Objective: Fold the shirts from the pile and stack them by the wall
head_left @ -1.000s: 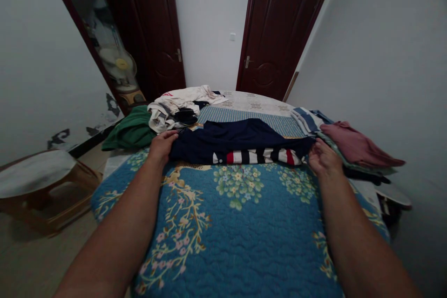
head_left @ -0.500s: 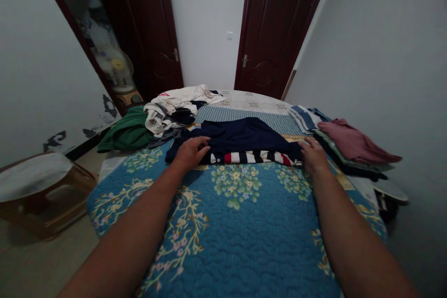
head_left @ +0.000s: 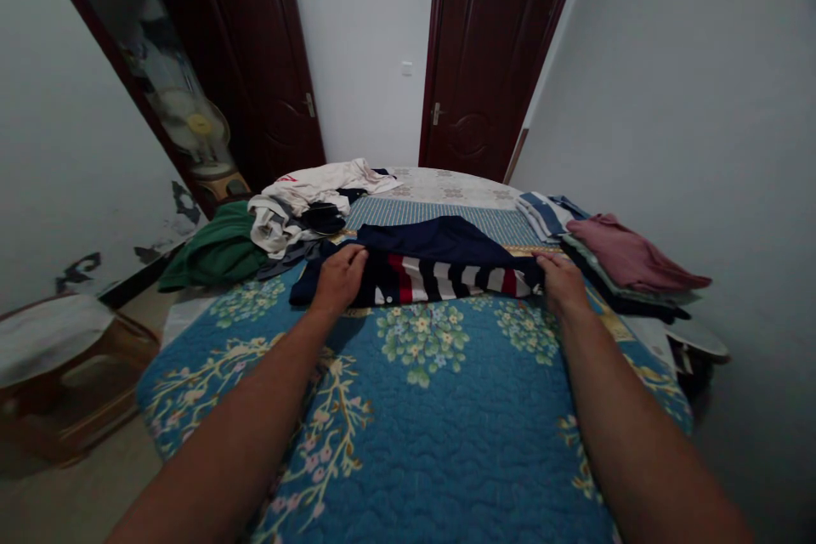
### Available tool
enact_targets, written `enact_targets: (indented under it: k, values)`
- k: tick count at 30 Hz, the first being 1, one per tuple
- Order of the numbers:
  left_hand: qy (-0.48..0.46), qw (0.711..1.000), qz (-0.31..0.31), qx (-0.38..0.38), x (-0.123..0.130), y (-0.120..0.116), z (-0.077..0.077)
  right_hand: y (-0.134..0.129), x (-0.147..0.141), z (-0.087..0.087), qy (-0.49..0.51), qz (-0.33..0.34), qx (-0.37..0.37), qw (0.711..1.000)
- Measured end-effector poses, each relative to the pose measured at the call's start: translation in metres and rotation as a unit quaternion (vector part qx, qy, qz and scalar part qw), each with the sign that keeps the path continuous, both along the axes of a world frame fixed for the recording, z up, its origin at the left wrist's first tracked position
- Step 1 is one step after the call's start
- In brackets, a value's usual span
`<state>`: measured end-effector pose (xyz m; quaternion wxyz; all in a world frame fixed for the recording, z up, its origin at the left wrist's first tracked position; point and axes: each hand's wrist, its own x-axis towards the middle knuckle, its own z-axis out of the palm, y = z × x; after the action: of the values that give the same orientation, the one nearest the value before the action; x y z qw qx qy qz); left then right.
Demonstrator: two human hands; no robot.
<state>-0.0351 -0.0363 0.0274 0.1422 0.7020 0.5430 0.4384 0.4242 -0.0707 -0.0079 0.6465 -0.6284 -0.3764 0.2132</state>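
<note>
A navy shirt [head_left: 433, 236] with red, white and black stripes and small buttons along its near side lies across the blue quilted cover [head_left: 446, 433]. My left hand [head_left: 344, 272] is closed on the shirt's upper layer near its left end. At the right end, my right hand [head_left: 558, 279] pinches the same layer by its corner. Between both hands the navy edge is raised, and the striped part shows beneath it. My fingertips are partly hidden by cloth.
Rumpled white clothes [head_left: 325, 183] and a green garment [head_left: 217, 248] lie at the left. A folded stack with a pink garment [head_left: 631, 251] and a striped one [head_left: 541, 214] sit at the right. A stool [head_left: 57, 340] stands left of the table.
My left hand has gone from loosely curled to closed on the cloth. Both hands have lifted the shirt's near edge, so more of the stripes shows. The view has shifted slightly.
</note>
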Motion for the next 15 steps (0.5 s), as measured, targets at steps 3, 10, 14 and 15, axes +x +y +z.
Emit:
enact_targets:
  k: [3, 10, 14, 15]
  values:
    - [-0.047, 0.997, 0.061, 0.015, -0.020, 0.001, 0.016, -0.004, -0.011, 0.013, 0.105, 0.055, 0.039, 0.992]
    - [-0.099, 0.990, 0.104, 0.005, -0.048, 0.010, 0.015, -0.013, -0.037, 0.030, 0.162, 0.149, 0.051, 0.974]
    - [-0.115, 0.990, 0.078, 0.000, -0.047, 0.007, 0.013, -0.014, -0.042, 0.034, 0.189, 0.152, 0.081, 0.967]
    - [-0.112, 0.992, 0.062, -0.009, -0.046, 0.006, 0.014, -0.014, -0.042, 0.035, 0.196, 0.149, 0.092, 0.965]
